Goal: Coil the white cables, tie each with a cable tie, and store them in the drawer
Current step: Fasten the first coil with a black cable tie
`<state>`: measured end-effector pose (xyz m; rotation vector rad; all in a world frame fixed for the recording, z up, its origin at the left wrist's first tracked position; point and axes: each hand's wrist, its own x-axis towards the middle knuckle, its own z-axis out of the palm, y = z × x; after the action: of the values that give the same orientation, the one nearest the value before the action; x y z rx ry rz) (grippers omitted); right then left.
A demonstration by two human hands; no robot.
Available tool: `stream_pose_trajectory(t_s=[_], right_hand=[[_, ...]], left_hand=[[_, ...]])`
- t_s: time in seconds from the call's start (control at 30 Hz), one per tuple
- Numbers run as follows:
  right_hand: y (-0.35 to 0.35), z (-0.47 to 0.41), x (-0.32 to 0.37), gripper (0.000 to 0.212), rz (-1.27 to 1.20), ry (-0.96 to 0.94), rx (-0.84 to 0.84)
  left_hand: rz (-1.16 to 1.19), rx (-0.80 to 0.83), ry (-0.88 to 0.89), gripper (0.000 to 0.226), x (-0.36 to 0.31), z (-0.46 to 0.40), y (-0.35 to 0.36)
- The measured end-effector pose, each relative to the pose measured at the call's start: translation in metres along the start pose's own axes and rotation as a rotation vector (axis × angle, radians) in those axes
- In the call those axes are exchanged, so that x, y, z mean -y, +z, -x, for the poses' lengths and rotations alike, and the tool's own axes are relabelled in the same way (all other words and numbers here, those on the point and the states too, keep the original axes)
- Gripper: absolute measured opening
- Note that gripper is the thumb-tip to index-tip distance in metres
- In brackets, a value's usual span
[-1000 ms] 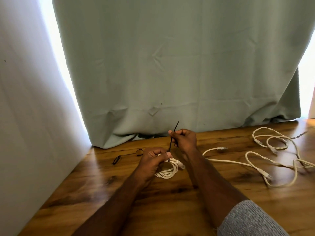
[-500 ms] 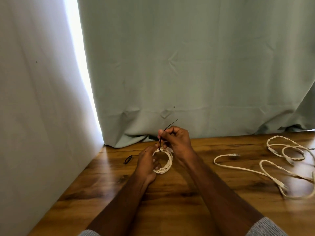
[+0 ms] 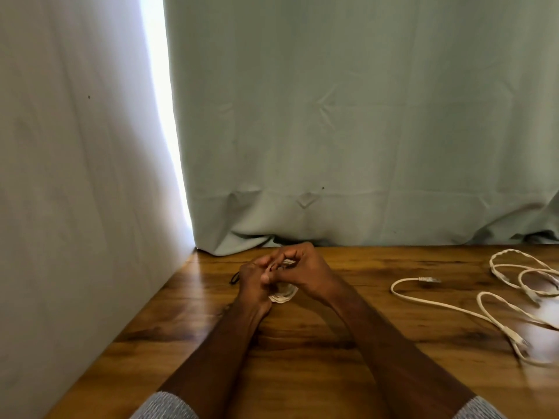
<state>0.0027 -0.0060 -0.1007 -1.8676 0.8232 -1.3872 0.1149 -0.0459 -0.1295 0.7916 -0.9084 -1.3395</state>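
Observation:
A small coil of white cable sits between my two hands above the wooden table; only its lower rim shows. My left hand grips the coil from the left with curled fingers. My right hand closes over its top, fingers curled and pressed against the left hand. The black cable tie on the coil is hidden by my fingers. Loose white cables lie uncoiled on the table at the right.
A small black cable tie lies on the table just left of my left hand. A pale green curtain hangs along the table's far edge, and a white wall bounds the left side.
My hands have closed together over the coil. The black tie's tail, which stuck up from my right fingers before, is no longer visible. The view has shifted left, so the loose cables sit further right.

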Motion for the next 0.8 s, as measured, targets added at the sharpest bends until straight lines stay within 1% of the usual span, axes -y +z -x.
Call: stream_pose_trajectory(t_s=[0.03,0.07,0.13,0.17,0.2,0.23,0.27,0.33,0.37,0.4,0.47,0.5,0.57,0.67,0.73,0.8], right_hand=[[-0.004,0.000,0.001,0.028,0.083,-0.019,0.047],[-0.009,0.000,0.000,0.044,0.158,-0.007,0.093],[-0.023,0.003,-0.004,0.075,0.238,0.098,0.172],[-0.030,0.004,-0.008,0.084,0.239,0.151,0.216],[-0.036,0.006,-0.012,0.087,0.213,0.196,0.243],[-0.040,0.007,-0.015,0.083,0.156,0.229,0.232],[-0.042,0.006,-0.017,0.073,0.074,0.254,0.185],[-0.040,0.005,-0.011,0.041,-0.092,0.296,0.042],[-0.038,0.005,-0.007,0.021,-0.124,0.331,-0.037],[-0.036,0.004,-0.003,0.016,-0.124,0.383,-0.102],[-0.031,0.002,0.000,0.043,-0.113,0.505,-0.162],[-0.028,0.001,0.002,0.047,-0.127,0.550,-0.157],[-0.018,-0.001,0.000,0.040,-0.171,0.598,-0.135],[-0.007,-0.003,-0.004,0.022,-0.305,0.613,-0.134],[-0.006,-0.003,-0.005,0.013,-0.397,0.636,-0.160],[-0.010,-0.003,-0.002,0.009,-0.453,0.675,-0.186]], left_hand=[[0.016,-0.002,-0.004,0.022,0.000,-0.003,0.000],[0.013,-0.024,-0.002,0.020,0.000,-0.004,0.000],[-0.038,-0.070,-0.006,0.016,-0.001,-0.004,0.000],[-0.060,-0.092,-0.003,0.016,0.000,-0.004,-0.002],[-0.066,-0.106,-0.005,0.017,-0.001,-0.005,-0.002],[-0.061,-0.113,-0.016,0.018,-0.001,-0.006,-0.003],[-0.053,-0.124,-0.026,0.019,-0.001,-0.008,-0.005],[-0.034,-0.140,-0.039,0.020,-0.003,-0.010,-0.006],[-0.027,-0.134,-0.031,0.020,-0.003,-0.011,-0.006],[-0.035,-0.131,-0.012,0.020,-0.003,-0.011,-0.005],[-0.071,-0.133,0.061,0.018,-0.003,-0.013,-0.003],[-0.100,-0.126,0.112,0.016,-0.002,-0.014,-0.002],[-0.182,-0.097,0.205,0.018,0.000,-0.014,0.000],[-0.236,-0.039,0.256,0.031,0.001,-0.010,0.002],[-0.225,-0.051,0.250,0.030,0.001,-0.010,0.002],[-0.187,-0.075,0.238,0.024,0.001,-0.010,0.002]])
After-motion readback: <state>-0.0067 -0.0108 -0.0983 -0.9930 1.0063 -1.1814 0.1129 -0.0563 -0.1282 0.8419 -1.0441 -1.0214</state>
